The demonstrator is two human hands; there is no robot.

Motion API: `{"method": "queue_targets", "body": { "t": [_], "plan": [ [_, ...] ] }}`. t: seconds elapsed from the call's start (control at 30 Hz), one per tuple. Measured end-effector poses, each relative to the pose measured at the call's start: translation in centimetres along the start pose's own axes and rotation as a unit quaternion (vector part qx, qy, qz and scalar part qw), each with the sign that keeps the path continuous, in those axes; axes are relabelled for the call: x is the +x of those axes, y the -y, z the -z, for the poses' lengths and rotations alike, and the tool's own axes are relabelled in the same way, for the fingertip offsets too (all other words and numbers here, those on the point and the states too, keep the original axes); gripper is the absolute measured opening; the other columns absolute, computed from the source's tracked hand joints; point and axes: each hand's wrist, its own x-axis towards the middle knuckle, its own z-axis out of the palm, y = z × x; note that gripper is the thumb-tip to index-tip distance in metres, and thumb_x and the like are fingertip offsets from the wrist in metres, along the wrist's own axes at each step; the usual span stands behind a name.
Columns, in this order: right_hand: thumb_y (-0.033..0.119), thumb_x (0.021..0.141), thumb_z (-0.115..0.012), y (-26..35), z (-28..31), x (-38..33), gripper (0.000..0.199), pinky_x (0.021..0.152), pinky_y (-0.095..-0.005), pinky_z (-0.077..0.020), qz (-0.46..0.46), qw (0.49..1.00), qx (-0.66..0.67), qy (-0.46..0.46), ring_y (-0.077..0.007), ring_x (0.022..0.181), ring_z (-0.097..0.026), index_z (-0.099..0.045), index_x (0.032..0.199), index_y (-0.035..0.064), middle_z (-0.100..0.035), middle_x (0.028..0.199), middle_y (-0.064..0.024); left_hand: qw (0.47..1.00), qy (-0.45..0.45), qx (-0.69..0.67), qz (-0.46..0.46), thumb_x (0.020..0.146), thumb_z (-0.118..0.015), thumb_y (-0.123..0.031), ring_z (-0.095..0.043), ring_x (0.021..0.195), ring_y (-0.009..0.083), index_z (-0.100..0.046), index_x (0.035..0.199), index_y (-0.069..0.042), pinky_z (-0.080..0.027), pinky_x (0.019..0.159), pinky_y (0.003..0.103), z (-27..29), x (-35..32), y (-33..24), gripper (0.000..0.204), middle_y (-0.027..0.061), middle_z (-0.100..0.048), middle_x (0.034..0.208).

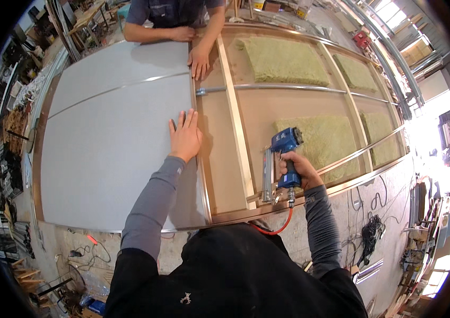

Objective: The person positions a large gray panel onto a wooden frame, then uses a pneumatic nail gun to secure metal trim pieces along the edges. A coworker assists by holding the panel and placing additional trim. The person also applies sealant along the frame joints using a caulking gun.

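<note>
Blue pneumatic nail gun (pixel 284 159) with an orange hose sits clenched in the right hand (pixel 300 168), over the wooden frame (pixel 235 132). The left hand (pixel 185 138) lies flat, fingers released, on the grey flat panel (pixel 108 143) edge. Another person's hand (pixel 199 59) presses the far edge.

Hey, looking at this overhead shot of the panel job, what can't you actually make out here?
Head view only:
- Nail gun tip: hidden behind its own body and the wooden frame.
- Right hand fingers: wrapped round the grip, trigger unseen.
- What lies under the grey panel: covered, left hand flat on it.
- Co-worker: cut off by the top edge.
- Right side: washed out by glare.
- Floor clutter: too small, bent by the fisheye.
</note>
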Motion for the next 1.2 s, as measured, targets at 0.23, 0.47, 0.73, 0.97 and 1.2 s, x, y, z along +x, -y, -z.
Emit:
{"method": "queue_targets", "body": {
  "t": [0.23, 0.47, 0.73, 0.97, 1.2],
  "plan": [
    [0.023, 0.103, -0.064, -0.4, 0.4, -0.7, 0.015, 0.069, -0.0408, -0.0611, 0.016, 1.0, -0.012, -0.004, -0.0157, 0.064, -0.063, -0.063, 0.104, 0.0073, -0.063, 0.078, -0.0008, 0.999, -0.016, 0.008, 0.036, 0.109, -0.046, -0.027, -0.029, 0.164, 0.0359, -0.042, 0.166, -0.006, -0.017, 0.13, 0.069, -1.6, 2.8, 0.2, 0.061, 0.0102, -0.037, 0.176],
    [0.025, 0.103, -0.064, -2.4, 2.4, -0.1, 0.021, 0.069, -0.0407, -0.061, 0.023, 0.999, 0.025, -0.038, -0.0189, 0.064, -0.064, -0.064, 0.092, 0.0065, -0.063, 0.075, -0.003, 0.999, -0.016, 0.007, 0.035, 0.109, -0.048, -0.026, -0.029, 0.163, 0.0377, -0.044, 0.164, -0.005, -0.02, 0.129, 0.069, -1.2, -1.2, -1.3, 0.059, 0.0127, -0.041, 0.173],
    [0.026, 0.103, -0.067, -1.6, 1.1, -0.5, 0.024, 0.068, -0.0427, -0.0611, 0.025, 0.997, -0.012, -0.067, -0.0222, 0.064, -0.065, -0.064, 0.089, 0.0069, -0.064, 0.074, -0.0058, 0.998, -0.025, 0.035, 0.046, 0.108, -0.049, -0.026, -0.03, 0.163, 0.0379, -0.048, 0.162, -0.005, -0.021, 0.128, 0.071, -0.8, 3.4, -0.1, 0.057, 0.0097, -0.042, 0.173],
    [0.027, 0.104, -0.069, -3.2, 3.8, 0.2, 0.02, 0.069, -0.0402, -0.0611, 0.016, 0.998, 0.042, -0.043, -0.0139, 0.063, -0.062, -0.065, 0.107, 0.0085, -0.062, 0.078, 0.0, 0.999, -0.021, -0.005, 0.042, 0.108, -0.05, -0.026, -0.03, 0.162, 0.0391, -0.046, 0.163, -0.004, -0.019, 0.129, 0.07, -0.7, 0.8, -1.2, 0.059, 0.0122, -0.04, 0.173],
    [0.029, 0.106, -0.067, -2.9, 1.8, -0.5, 0.029, 0.067, -0.0328, -0.0569, 0.018, 0.997, 0.041, -0.057, -0.0091, 0.062, -0.058, -0.067, 0.122, 0.0053, -0.058, 0.075, 0.0039, 0.998, -0.026, -0.022, 0.059, 0.107, -0.054, -0.025, -0.031, 0.162, 0.0396, -0.045, 0.163, -0.003, -0.017, 0.13, 0.067, 0.4, -2.7, -2.2, 0.061, 0.0133, -0.041, 0.173]
  ]
}}
